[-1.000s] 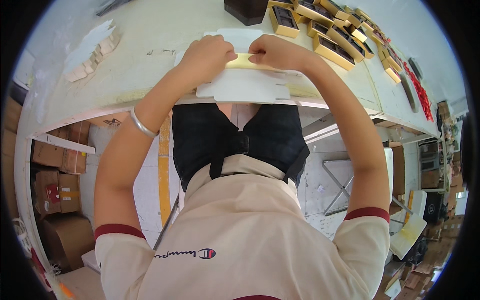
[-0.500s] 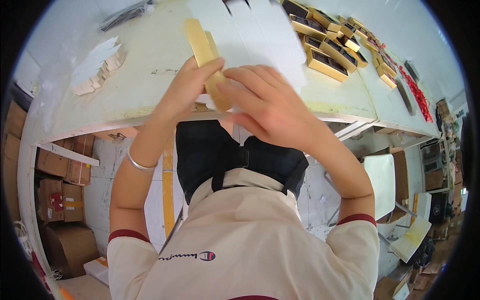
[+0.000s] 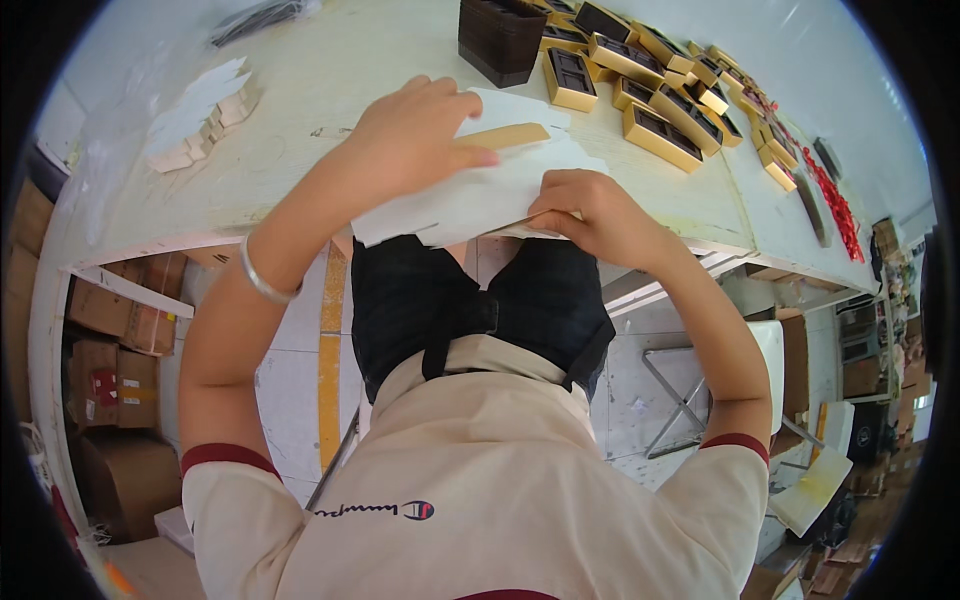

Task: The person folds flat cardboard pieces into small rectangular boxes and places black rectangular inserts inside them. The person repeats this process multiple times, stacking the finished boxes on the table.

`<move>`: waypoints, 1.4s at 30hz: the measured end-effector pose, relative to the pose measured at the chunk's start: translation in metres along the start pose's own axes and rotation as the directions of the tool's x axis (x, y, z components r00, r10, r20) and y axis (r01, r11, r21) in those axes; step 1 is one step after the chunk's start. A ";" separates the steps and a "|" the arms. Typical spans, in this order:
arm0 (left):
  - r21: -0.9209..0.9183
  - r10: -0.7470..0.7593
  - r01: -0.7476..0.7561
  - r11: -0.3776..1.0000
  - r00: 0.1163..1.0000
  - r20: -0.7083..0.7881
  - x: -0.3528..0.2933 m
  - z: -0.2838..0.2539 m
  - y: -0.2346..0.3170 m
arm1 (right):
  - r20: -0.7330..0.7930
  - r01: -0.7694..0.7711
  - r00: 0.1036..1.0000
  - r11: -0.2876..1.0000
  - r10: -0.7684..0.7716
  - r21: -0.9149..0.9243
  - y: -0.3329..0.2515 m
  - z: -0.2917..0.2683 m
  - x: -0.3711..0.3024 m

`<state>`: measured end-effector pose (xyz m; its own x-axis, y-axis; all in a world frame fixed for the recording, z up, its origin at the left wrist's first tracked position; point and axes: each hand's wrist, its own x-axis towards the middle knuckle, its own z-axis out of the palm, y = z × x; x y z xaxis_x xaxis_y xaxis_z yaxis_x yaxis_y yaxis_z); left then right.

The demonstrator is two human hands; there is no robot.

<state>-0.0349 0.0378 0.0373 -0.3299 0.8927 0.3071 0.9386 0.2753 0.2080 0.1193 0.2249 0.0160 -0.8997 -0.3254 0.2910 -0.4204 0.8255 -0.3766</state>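
Observation:
A flat white cardboard box blank (image 3: 470,195) lies tilted at the table's near edge, partly over my lap. My right hand (image 3: 600,212) pinches its right edge between thumb and fingers. Over its far left part is my left hand (image 3: 410,140), thumb and forefinger apart, with the other fingers partly hidden. A gold strip of card (image 3: 512,136) shows beyond the left thumb, against the white card. Whether the strip is joined to the blank I cannot tell. Farther back stands a stack of dark brown plastic trays (image 3: 500,42).
Several gold boxes with dark inserts (image 3: 662,136) are heaped at the back right. Red ribbon (image 3: 838,190) runs along the table's right side. Folded white card pieces (image 3: 200,120) stand at the left. A white stool (image 3: 765,365) is on the floor at the right.
The gold piece I held upright has been turned and white card now spreads under my hands. My left hand moved away and right. White sheets left the back, showing the dark tray stack.

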 end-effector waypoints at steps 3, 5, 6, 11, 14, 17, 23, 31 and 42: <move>-0.137 -0.022 0.033 0.990 0.996 0.084 -0.023 -0.008 0.031 | 0.146 -0.241 0.967 0.937 0.210 0.252 0.015 0.002 0.015; -0.146 -0.003 0.013 0.989 0.998 0.070 -0.036 -0.003 0.038 | 0.293 -0.402 0.904 0.851 0.311 0.339 0.019 0.001 0.032; -0.064 0.058 -0.060 0.996 0.998 -0.038 -0.044 0.010 0.032 | 0.333 -0.387 0.900 0.869 0.282 0.309 0.025 0.002 0.042; 0.168 0.347 -0.314 0.934 0.910 -0.227 -0.049 0.029 0.018 | 0.446 -0.518 0.826 0.775 0.343 0.362 0.030 -0.004 0.055; 0.074 0.260 -0.253 0.965 0.958 -0.121 -0.048 0.034 0.013 | 0.406 -0.537 0.828 0.752 0.386 0.381 0.025 -0.005 0.050; -0.054 0.208 -0.223 0.973 0.958 -0.196 -0.047 0.037 0.004 | -0.097 -0.008 0.995 1.000 0.005 -0.026 0.013 0.007 0.032; -0.212 0.081 -0.104 0.972 0.990 -0.116 -0.042 0.033 0.009 | -0.071 0.062 0.995 0.989 -0.072 -0.134 0.005 0.020 0.018; -0.083 -0.226 0.239 0.967 0.964 0.141 -0.014 0.034 -0.006 | 0.184 -0.252 0.950 0.968 0.251 -0.020 0.023 0.011 0.064; -0.362 -0.202 0.175 0.916 0.979 -0.037 -0.025 -0.002 -0.055 | 0.028 0.138 0.990 0.942 -0.136 -0.306 0.001 0.015 0.044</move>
<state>-0.0788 -0.0005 0.0200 -0.5158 0.8052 0.2927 0.7650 0.2791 0.5804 0.0780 0.2047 0.0153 -0.8370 -0.4474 0.3150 -0.4843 0.8737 -0.0458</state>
